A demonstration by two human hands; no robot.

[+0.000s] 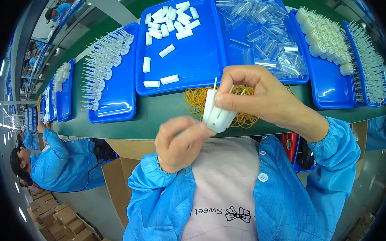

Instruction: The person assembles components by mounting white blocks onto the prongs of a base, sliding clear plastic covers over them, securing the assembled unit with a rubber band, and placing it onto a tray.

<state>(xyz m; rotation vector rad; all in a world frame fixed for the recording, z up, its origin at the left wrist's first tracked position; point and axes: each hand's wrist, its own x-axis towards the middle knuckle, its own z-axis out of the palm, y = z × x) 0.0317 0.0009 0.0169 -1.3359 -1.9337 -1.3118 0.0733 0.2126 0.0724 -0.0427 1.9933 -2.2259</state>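
Note:
In front of my chest I hold a white plastic piece [219, 117] with several upright sections and thin pins sticking up from its top. My right hand [256, 91] pinches its upper part between thumb and fingers. My left hand [180, 141] is closed at its lower left edge, fingertips pressed to it and slightly blurred. Behind and below the piece lies a heap of yellow rubber bands [195, 101] on the green tabletop [163, 115]. A blue tray [187, 55] just beyond carries loose white cylinders [167, 51].
Clear plastic tubes [265, 48] fill another blue tray. To the right, trays hold white pieces with yellow bands [324, 33] and pinned parts [370, 61]. White pinned parts [101, 67] line a left tray [122, 104]. A co-worker [66, 162] sits left; cardboard boxes [64, 218] stand behind.

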